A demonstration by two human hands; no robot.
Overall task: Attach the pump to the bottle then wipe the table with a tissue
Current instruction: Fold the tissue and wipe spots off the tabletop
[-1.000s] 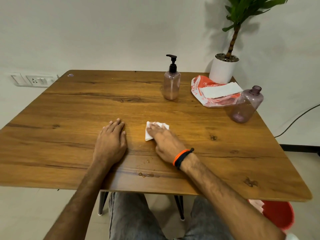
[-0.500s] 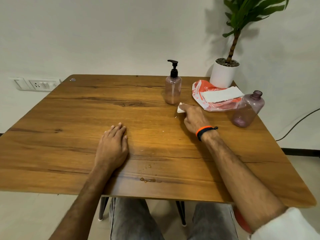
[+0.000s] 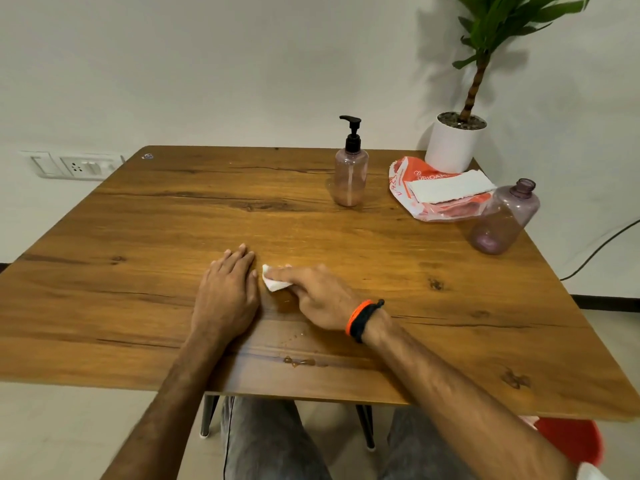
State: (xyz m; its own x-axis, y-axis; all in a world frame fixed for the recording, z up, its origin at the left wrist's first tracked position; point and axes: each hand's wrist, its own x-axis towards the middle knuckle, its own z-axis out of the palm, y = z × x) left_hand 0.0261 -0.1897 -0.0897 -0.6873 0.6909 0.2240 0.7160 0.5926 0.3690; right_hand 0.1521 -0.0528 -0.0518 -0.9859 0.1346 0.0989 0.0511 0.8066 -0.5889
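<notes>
A pink bottle (image 3: pixel 350 181) with a black pump (image 3: pixel 352 133) fitted on top stands upright at the back middle of the wooden table (image 3: pixel 138 258). My right hand (image 3: pixel 318 297) presses a small folded white tissue (image 3: pixel 273 283) flat on the table with straight fingers, just right of my left hand. My left hand (image 3: pixel 227 294) rests flat on the wood, palm down, holding nothing. A few drops of liquid (image 3: pixel 299 362) lie near the front edge.
A second, open purple bottle (image 3: pixel 502 220) without a pump stands at the right. Behind it lies an orange tissue pack (image 3: pixel 408 174) with a white tissue on top, and a potted plant (image 3: pixel 453 143) at the back right corner. A red bin (image 3: pixel 568 441) sits below the table's right front.
My right hand has slid the tissue from beside the pump bottle back toward me and left, stopping next to my left hand. The left hand has stayed put.
</notes>
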